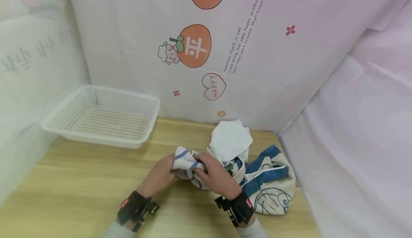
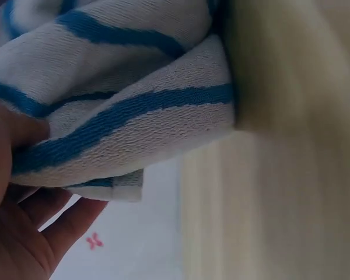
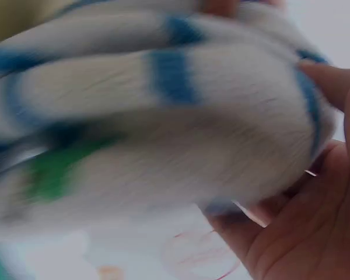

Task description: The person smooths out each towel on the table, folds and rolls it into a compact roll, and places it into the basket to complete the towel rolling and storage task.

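A white cloth with blue stripes [image 1: 186, 161], towel-like in texture, is bunched between my two hands just above the wooden table. My left hand [image 1: 160, 172] grips its left side; in the left wrist view the thumb lies over the striped towel [image 2: 134, 111] with fingers beneath. With thumb and fingers my right hand [image 1: 215, 172] pinches the other side. In the right wrist view the towel [image 3: 233, 99] is blurred and shows a green patch. Its lower folds hang near the tabletop, partly hidden by my hands.
A white perforated plastic basket [image 1: 145, 138] stands at the back left. Beyond my right hand are a white cloth [image 1: 231, 139] and a cream-and-blue fabric bag [image 1: 273, 195] with a cartoon drawing. Printed white sheeting [image 1: 257, 98] walls the wooden table [image 1: 80, 184].
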A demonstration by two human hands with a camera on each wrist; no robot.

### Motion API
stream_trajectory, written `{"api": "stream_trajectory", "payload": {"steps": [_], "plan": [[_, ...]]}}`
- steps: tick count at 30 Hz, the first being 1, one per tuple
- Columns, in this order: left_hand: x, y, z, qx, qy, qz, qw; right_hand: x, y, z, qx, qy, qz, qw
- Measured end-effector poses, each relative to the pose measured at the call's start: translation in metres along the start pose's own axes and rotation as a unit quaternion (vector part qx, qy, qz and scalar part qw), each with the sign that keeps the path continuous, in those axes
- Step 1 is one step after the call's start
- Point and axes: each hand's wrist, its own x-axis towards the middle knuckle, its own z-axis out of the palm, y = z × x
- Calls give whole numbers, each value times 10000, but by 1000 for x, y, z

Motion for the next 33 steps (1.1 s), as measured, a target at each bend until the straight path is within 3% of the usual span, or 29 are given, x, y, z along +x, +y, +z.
{"api": "stream_trajectory", "payload": {"steps": [4,9,13,17,23,26,33], "plan": [[-12,-11,-2,-128,-15,-381,9992,-28,29,17,259,-215,1086,9935],[-17,-23,-14,-355,324,-284,9984,-61,63,24,-518,64,1668,9846],[-16,-28,-31,-610,374,-366,9968,-77,82,28,-1184,265,1607,9795],[-15,-31,-47,-871,577,-429,9936,-79,92,34,-1197,223,1365,9831],[-11,-25,-60,-711,1397,474,9865,-64,89,50,-1100,-106,1398,9840],[-6,-17,-60,-716,1619,777,9811,-54,84,60,-1179,-241,1304,9841],[8,10,-61,-1129,1548,800,9782,-32,68,78,-1058,-385,956,9890]]}}
